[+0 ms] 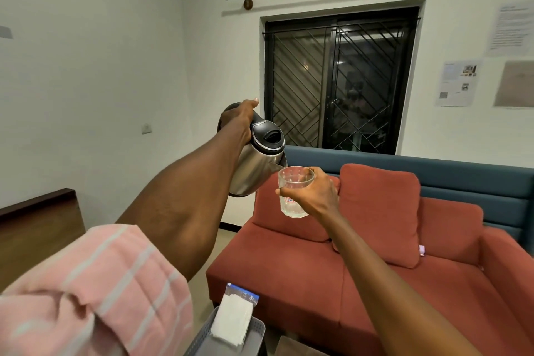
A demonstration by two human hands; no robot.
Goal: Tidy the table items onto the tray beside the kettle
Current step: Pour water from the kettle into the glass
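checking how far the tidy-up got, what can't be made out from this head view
- Grey slotted plastic tray: cut off by the bottom edge; a white folded cloth covers part of its inside.
- Table: out of the head view, below the frame.
- Steel electric kettle: its handle is hidden by the left hand.
- Clear faceted glass: its far side is wrapped by the right hand; any water stream is too faint to tell.

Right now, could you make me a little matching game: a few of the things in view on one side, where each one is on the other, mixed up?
Things:
1. Steel electric kettle
2. Clear drinking glass
3. White folded cloth
4. Red sofa cushion

Places:
A. on the grey plastic tray
B. in the right hand
C. against the blue sofa back
D. tilted in the left hand

Pairs: 1-D, 2-B, 3-A, 4-C
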